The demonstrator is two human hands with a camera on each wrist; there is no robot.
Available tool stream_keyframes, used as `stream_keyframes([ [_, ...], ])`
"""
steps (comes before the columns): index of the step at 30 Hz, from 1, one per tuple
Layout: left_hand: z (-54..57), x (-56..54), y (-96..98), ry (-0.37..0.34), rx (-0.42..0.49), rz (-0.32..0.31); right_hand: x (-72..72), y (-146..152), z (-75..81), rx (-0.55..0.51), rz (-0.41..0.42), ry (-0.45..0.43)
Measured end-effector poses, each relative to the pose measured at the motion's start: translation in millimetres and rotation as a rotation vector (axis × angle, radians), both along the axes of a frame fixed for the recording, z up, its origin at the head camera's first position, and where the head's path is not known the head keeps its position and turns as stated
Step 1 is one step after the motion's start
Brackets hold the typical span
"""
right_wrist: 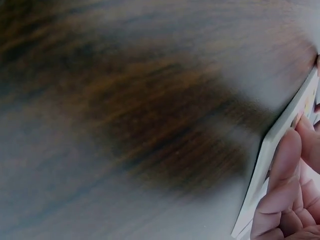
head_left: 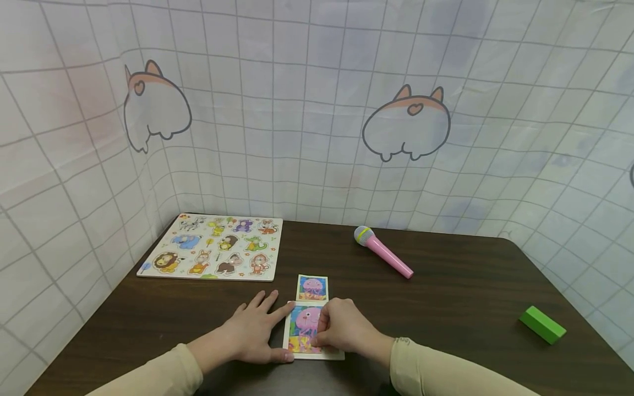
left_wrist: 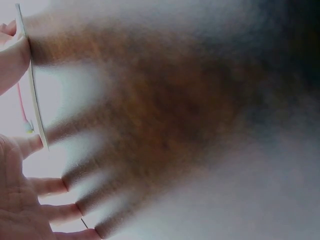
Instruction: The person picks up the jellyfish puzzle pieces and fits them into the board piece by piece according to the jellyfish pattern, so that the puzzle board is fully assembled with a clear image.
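A jellyfish picture puzzle in a pale frame lies flat near the table's front edge. Just beyond it is a smaller card with the same pink jellyfish. My left hand lies spread on the table, thumb and index finger touching the frame's left side; its fingers show splayed in the left wrist view. Over the puzzle's right part, my right hand has curled fingers, thumb and index tip pinching a puzzle piece mostly hidden by them. In the right wrist view these fingers lie over the frame's edge.
An animal puzzle board lies at the back left. A pink toy microphone rests beyond the right hand, and a green block sits far right. A tiled-pattern curtain hangs behind the dark wooden table.
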State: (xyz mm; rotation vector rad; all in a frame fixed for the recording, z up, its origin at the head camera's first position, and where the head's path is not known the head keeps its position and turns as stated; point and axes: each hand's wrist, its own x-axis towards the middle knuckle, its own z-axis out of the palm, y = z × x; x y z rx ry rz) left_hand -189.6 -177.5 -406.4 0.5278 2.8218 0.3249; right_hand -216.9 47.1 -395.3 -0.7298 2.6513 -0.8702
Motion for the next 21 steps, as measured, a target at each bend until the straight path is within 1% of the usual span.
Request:
stream_keyframes([
  [4, 0.5, -0.1, 0.3, 0.002, 0.001, -0.004, -0.8, -2.2, 0.8, 0.024, 0.000, 0.009],
  [11, 0.6, -0.6, 0.2, -0.001, 0.005, -0.004, -4.8, -9.3, -1.1, 0.093, -0.026, 0.017],
  [16, 1.0, -1.6, -0.2, 0.003, -0.005, -0.005, -4.9, -12.2, -1.2, 0.124, -0.014, 0.048],
  [21, 0.2, -1.2, 0.2, -0.009, -0.008, -0.006, -4.6, -12.5, -2.1, 0.156, 0.002, 0.089],
])
